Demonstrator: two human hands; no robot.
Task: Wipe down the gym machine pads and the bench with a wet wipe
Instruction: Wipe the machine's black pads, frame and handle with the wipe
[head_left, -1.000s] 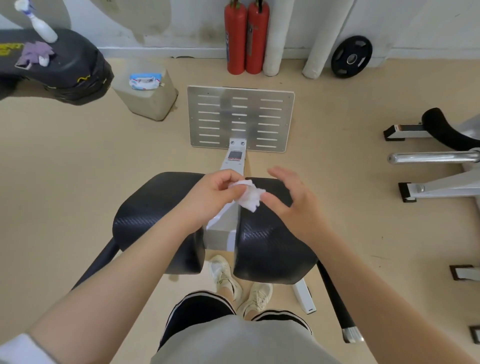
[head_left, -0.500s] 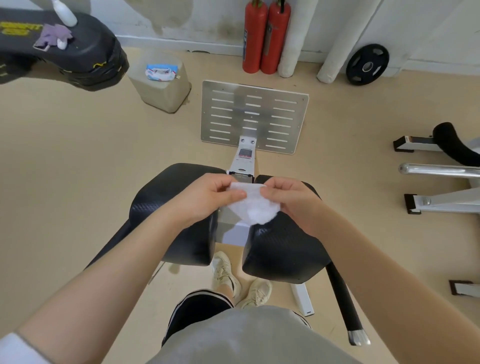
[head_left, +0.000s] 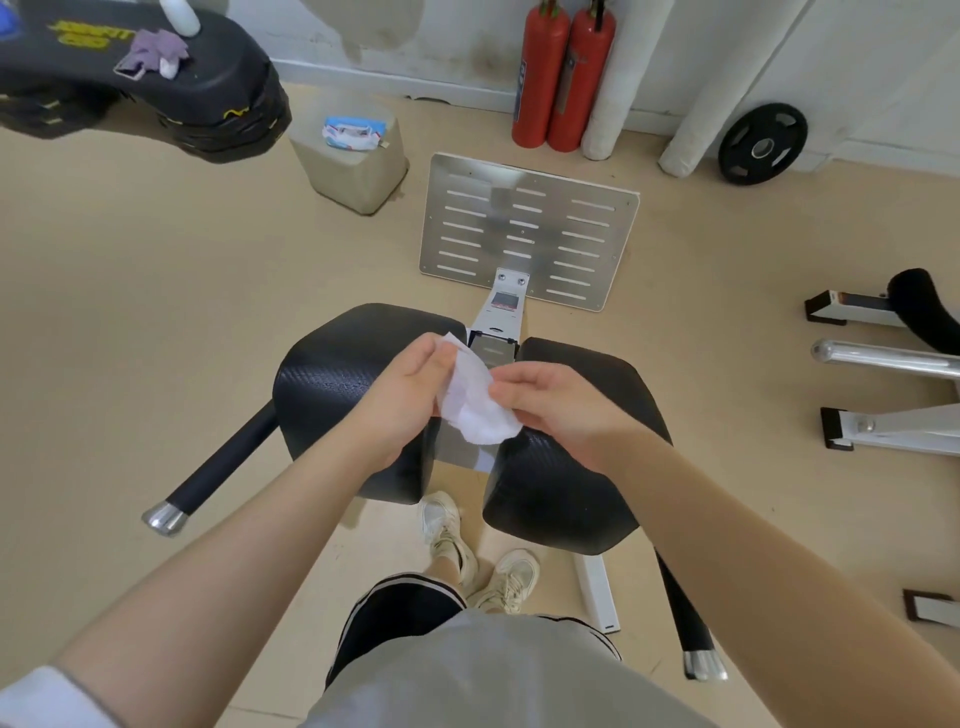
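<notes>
Looking down from the head camera: both hands meet over the gap between two black pads, the left pad (head_left: 337, 384) and the right pad (head_left: 587, 467). The left hand (head_left: 402, 400) pinches the white wet wipe (head_left: 475, 402) at its top edge; the right hand (head_left: 561, 402) grips its other side. Beyond, on the beige floor (head_left: 156, 312), a slotted metal footplate (head_left: 527, 228), two red fire extinguishers (head_left: 558, 78) against the wall, a wipes pack (head_left: 353, 132) on a block.

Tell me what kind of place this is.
Most likely a gym: padded black machine pads on a frame with a slotted metal footplate, a weight plate against the wall, and more equipment frames at right.
</notes>
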